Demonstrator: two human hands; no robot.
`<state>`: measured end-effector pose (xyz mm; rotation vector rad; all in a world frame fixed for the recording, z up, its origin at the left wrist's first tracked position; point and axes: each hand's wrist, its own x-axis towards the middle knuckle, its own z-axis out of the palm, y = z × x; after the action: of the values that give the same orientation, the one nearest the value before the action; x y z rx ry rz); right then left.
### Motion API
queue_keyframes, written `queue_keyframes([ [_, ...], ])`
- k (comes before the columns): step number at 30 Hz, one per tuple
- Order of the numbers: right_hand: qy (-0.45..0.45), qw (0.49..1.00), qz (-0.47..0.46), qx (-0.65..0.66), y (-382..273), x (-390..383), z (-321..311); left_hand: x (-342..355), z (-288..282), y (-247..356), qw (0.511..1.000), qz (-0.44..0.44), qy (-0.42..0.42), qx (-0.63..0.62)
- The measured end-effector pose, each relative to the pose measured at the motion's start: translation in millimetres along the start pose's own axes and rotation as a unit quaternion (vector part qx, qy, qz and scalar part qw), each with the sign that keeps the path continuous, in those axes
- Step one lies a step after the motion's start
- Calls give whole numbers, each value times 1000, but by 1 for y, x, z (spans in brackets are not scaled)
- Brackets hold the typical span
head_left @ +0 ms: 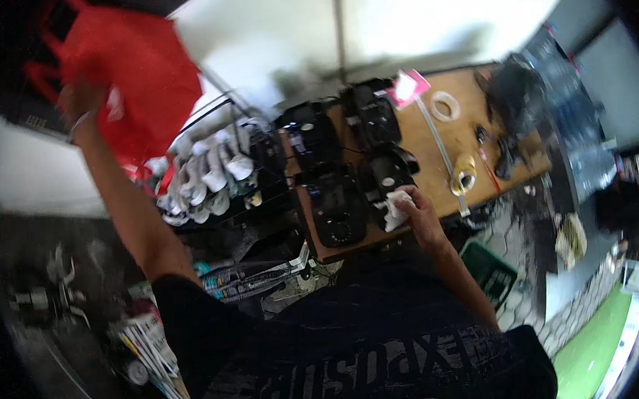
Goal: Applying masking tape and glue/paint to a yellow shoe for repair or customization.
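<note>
My left arm stretches up to the far left, where my left hand [83, 100] is closed at the edge of a red bag [140, 79] with strap-like handles; its fingers are dim and blurred. Over the front edge of a wooden table, my right hand [421, 214] pinches a crumpled white cloth or tissue [398, 211]. This white wad is beside a black moulded device [389, 170]. Several similar black devices stand close together on the table, one of them [337, 209] nearest my body. What kind they are I cannot make out.
On the wooden table [440, 144] lie a tape roll [445, 107], a yellowish roll [463, 174], a metal strip [435, 135] and a pink packet [409, 89]. White shoe-like things [211, 169] line a rack at left. Large clear bottles [575, 125] stand right; a green crate [488, 271] sits below.
</note>
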<state>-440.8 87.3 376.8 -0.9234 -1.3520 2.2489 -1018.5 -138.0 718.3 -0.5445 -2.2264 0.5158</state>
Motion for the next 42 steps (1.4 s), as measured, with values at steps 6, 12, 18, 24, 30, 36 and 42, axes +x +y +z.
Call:
queue_keyframes([
  [6,66,998,18,7,-3,-12,-49,-169,-138,202,703,232,77,-668],
  [12,79,994,13,72,-3,-12,-63,-375,-200,431,335,160,-511,-776],
  [18,88,987,127,55,-4,-13,-117,-416,-194,449,286,47,-585,-757],
  [24,27,984,178,16,-13,-3,-187,-450,-207,509,268,16,-602,-752],
  [30,-1,971,239,-19,-11,11,-280,-476,-252,587,235,-88,-609,-752],
  [36,28,976,210,-44,5,49,-345,-485,-268,658,239,-204,-602,-734],
  [42,-5,984,164,-73,6,82,-366,-484,-261,716,295,-265,-571,-719],
])
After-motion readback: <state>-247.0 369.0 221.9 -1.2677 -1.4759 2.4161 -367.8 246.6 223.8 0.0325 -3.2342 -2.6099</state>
